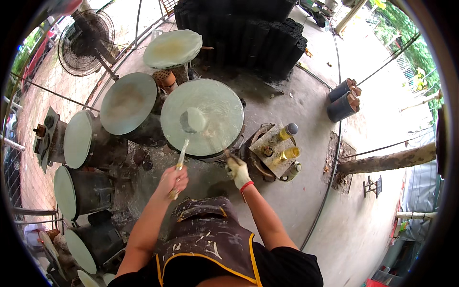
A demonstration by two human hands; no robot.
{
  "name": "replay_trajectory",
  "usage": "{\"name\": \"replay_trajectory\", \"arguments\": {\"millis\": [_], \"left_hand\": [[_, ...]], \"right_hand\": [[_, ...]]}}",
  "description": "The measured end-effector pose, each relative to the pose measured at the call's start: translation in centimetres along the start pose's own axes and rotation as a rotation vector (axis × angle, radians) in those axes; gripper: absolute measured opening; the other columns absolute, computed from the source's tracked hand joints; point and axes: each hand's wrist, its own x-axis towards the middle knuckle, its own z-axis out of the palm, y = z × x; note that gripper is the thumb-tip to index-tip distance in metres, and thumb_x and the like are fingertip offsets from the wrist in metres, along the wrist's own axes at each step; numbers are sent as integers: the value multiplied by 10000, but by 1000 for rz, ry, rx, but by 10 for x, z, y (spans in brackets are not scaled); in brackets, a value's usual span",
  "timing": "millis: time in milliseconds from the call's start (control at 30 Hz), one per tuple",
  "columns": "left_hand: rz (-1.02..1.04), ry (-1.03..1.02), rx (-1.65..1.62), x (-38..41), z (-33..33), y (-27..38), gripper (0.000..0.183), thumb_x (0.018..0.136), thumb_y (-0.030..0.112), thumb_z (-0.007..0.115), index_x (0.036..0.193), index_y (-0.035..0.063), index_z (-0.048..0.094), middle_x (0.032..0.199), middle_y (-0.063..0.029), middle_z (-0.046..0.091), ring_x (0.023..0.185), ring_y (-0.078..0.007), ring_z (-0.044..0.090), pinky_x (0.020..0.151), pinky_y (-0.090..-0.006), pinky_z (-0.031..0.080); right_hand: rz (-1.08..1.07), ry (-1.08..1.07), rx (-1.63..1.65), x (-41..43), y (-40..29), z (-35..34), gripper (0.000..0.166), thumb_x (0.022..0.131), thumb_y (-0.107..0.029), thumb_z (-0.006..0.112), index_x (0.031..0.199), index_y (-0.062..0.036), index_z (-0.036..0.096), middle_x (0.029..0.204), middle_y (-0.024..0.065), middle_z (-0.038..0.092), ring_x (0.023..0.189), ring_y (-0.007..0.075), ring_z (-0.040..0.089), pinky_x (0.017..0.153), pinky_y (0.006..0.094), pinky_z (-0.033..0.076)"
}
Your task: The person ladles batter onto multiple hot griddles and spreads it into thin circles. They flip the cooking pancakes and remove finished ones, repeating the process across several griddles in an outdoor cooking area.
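A large round pale-topped drum (222,104) stands before me, its surface wet-looking and glossy with a lighter disc (196,119) left of its middle. Bare, my left hand (175,181) grips a thin light-coloured handle (182,154), whose far end reaches the drum's near edge. My right hand (237,171) wears a whitish work glove and a red wristband; it is closed on a thin tool with a brownish handle, blurred over the near right rim. What the tool's far end is cannot be told. Faint steam or haze hangs over the drum.
Several similar pale-topped drums (129,103) curve along the left. A pedestal fan (86,43) stands behind them. Stacked black perforated coal briquettes (247,43) are beyond. To the right, a board (269,147) on a stove holds several bottles (289,153). Two dark buckets (343,106) stand further right.
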Motion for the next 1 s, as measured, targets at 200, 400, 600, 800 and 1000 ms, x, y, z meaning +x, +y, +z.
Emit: {"name": "replay_trajectory", "arguments": {"millis": [200,400,600,800,1000], "left_hand": [[79,-31,-73,-46,17,3,127,870,40,449,992,7,443,644,9,369,449,-29,336,346,-170,298],[-13,100,-114,-62,-5,50,132,870,50,450,992,2,442,660,3,393,452,-33,350,351,-175,308],[316,157,162,-72,-57,151,148,855,71,465,991,17,444,636,0,393,398,-42,350,325,-190,311],[445,63,544,41,-186,254,159,868,126,470,994,47,417,576,-6,402,397,-76,396,343,-234,328],[641,147,1208,165,-303,283,220,817,89,515,994,24,403,679,-177,529,595,-375,543,548,-451,428]], "right_hand": [[-378,-63,-460,37,26,-14,356,900,-140,522,1246,-58,534,718,-54,529,522,42,358,478,206,328],[-178,-193,-124,20,12,17,409,897,-137,529,1304,-130,487,673,-82,469,487,36,355,431,199,310],[-79,-102,-43,38,-7,123,457,899,-161,522,1343,-234,438,665,-53,464,475,45,379,413,201,330],[-172,-89,196,86,7,271,385,929,-244,512,1310,-258,463,672,-26,488,458,56,394,394,203,326],[-500,210,-29,149,66,404,368,915,-191,520,1279,-140,514,783,28,601,573,111,531,519,208,418]]}}
